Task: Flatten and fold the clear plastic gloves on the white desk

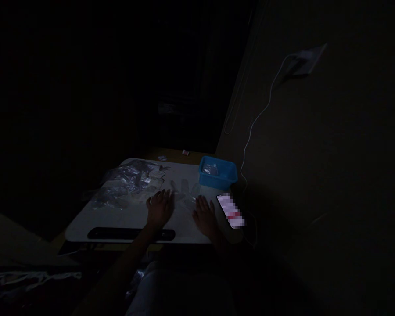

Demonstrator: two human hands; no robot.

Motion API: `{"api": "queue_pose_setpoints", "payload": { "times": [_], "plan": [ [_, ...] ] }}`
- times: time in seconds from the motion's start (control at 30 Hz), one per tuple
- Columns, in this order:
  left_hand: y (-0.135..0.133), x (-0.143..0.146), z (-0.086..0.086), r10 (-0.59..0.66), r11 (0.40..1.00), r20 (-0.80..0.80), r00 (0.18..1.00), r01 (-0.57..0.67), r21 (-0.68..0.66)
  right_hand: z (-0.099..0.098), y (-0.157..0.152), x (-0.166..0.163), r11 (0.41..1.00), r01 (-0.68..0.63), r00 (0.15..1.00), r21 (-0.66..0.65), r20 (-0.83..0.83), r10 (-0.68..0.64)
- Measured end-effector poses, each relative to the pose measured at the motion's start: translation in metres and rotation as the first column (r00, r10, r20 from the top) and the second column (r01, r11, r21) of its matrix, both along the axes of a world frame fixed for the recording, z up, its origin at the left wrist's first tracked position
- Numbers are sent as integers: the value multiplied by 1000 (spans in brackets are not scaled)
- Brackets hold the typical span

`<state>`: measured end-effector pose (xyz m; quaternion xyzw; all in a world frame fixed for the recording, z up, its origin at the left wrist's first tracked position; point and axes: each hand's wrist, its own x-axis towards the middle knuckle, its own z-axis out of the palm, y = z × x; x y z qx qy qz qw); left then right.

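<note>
My left hand rests palm down over the white table, its fingers stretched forward. To its right, my right hand lies in a similar pose, fingers extended and slightly apart. I see nothing held in either one. Just beyond and between them are some clear plastic pieces, too dim to make out exactly. Crumpled clear plastic bags spread over the left side of the table, near my left hand. Close to my right hand is a lit phone.
A blue plastic basket with a clear packet inside stands at the back right. A white cable runs down the wall from a socket. A black slot lines the table's front edge. The room is very dark.
</note>
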<state>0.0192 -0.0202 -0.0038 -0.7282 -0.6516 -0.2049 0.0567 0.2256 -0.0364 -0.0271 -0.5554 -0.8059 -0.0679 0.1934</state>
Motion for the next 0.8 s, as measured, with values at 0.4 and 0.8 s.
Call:
{"api": "queue_pose_setpoints", "payload": {
  "times": [0.4, 0.8],
  "plan": [
    [1, 50, -18, -511, 858, -93, 855, 498, -127, 5, -2, -3, 999, 3, 998, -54, 70, 1],
    [-5, 53, -8, -350, 932, -108, 930, 335, -135, 2, -1, -6, 995, 66, 998, -76, 29, -64]
  ]
}}
